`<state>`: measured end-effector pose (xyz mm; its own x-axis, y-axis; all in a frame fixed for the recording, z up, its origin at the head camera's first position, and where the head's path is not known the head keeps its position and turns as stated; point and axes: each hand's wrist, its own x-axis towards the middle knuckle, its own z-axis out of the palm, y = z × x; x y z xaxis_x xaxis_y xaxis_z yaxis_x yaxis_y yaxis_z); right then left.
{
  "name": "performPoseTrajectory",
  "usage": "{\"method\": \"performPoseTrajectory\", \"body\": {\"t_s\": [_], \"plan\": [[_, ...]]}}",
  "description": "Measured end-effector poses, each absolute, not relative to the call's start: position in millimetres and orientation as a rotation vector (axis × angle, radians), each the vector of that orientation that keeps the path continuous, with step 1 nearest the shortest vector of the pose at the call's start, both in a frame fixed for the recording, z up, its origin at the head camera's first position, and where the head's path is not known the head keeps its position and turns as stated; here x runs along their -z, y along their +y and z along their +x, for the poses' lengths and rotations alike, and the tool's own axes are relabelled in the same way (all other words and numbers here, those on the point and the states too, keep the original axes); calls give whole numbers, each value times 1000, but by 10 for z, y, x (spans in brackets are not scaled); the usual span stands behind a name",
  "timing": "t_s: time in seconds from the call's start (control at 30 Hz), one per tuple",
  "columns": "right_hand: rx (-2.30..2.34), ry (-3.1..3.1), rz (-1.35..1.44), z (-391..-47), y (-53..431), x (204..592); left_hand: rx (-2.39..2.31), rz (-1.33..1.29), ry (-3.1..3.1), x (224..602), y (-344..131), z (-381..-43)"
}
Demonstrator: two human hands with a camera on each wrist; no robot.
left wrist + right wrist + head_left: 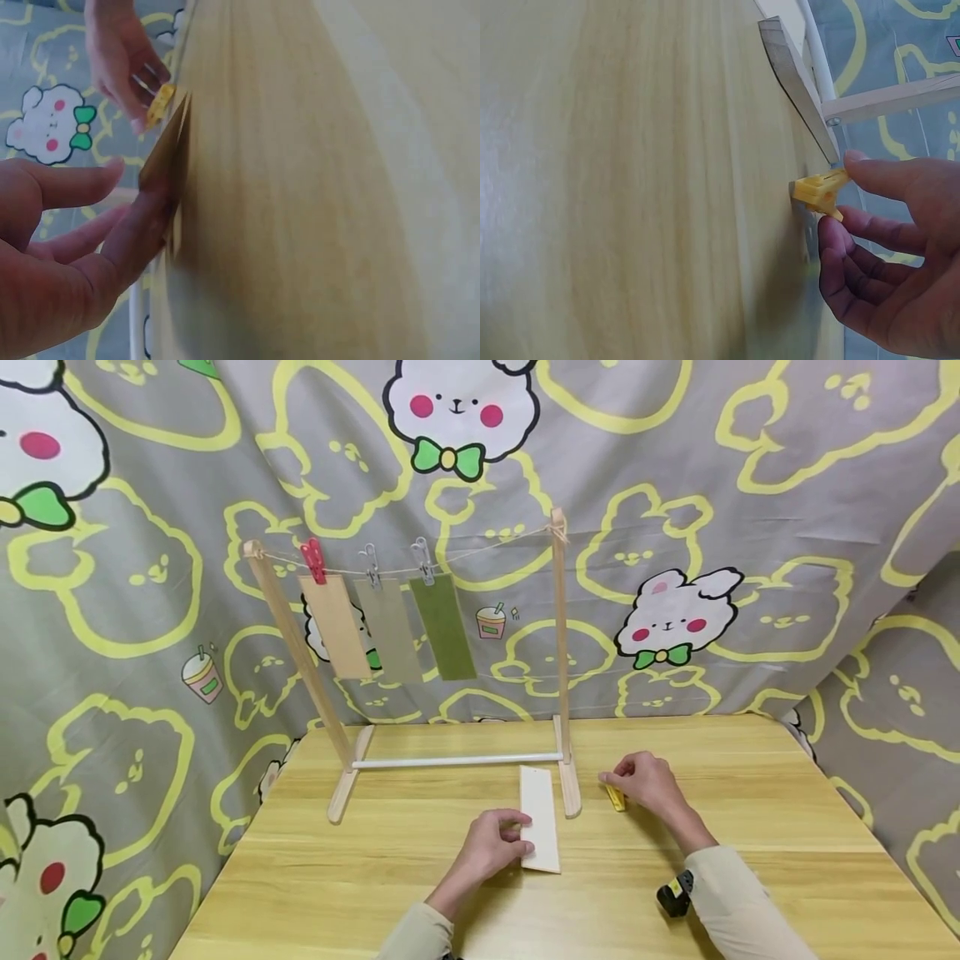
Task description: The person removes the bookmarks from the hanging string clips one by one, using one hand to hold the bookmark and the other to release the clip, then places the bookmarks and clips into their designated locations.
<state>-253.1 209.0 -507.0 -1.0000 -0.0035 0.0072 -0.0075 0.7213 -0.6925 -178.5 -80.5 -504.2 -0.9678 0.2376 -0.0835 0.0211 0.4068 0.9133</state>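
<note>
White rectangular card (pixel 540 814) is on the wood-grain desk (pixel 300 885), just left of the right foot of the pale wooden rack (pixel 562 635). Left hand (pixel 489 847) has curved fingers at the card's left edge; can't tell if it's a real pinch. Right hand (pixel 648 781) pinches a small yellow clothespin (pixel 617 799), right of the rack's right foot. Risks, my guess: loose fingers could drop the card; raising it carelessly could knock that foot; uneven squeeze could make the clothespin twist out. Black wrist device (pixel 673 897), front right of the rack, has a yellow label, too small to read. No brands legible.
</note>
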Motion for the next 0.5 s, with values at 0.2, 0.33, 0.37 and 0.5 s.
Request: {"method": "performPoseTrajectory", "body": {"t_s": [0.2, 0.33, 0.37, 0.5], "plan": [[-1106, -2914, 20, -2551, 2070, 5100, -1555, 277, 2454, 4974, -807, -1741], [-1105, -2909, 28, -2547, 2065, 5104, -1605, 272, 2395, 4949, -802, -1729], [-1106, -2912, 30, -2544, 2066, 5108, -1614, 274, 2385, 4944, -802, -1727], [-1117, -2917, 40, -2517, 2072, 5120, -1601, 278, 2391, 4956, -816, -1721]]}}
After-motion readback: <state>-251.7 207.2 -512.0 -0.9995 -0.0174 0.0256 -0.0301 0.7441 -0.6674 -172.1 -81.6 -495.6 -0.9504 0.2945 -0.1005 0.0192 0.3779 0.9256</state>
